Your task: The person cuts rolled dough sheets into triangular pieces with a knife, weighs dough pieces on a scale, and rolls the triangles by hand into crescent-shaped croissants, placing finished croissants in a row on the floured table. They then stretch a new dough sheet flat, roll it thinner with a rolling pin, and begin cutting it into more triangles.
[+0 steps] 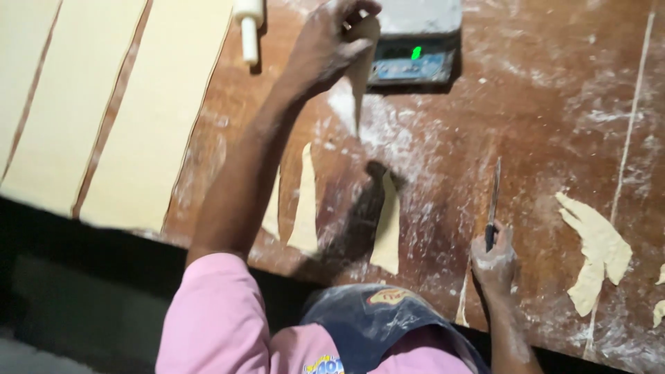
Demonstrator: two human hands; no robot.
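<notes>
My left hand (329, 41) is raised near a digital scale (415, 41) at the table's far edge. It pinches a long, thin triangle of dough (360, 79) that hangs point down. My right hand (493, 262) rests near the table's front edge, gripping a knife (494, 197) whose blade points away from me. Between my arms, two cut dough triangles (305, 208) (388, 225) lie on the floured wooden table (540, 104). A third piece (272, 215) is partly hidden by my left forearm.
Wide strips of rolled dough (145, 118) cover the left part of the table. A white rolling pin handle (249, 31) sticks out at the top. Dough scraps (596, 249) and a thin dough trimming (627, 131) lie on the right.
</notes>
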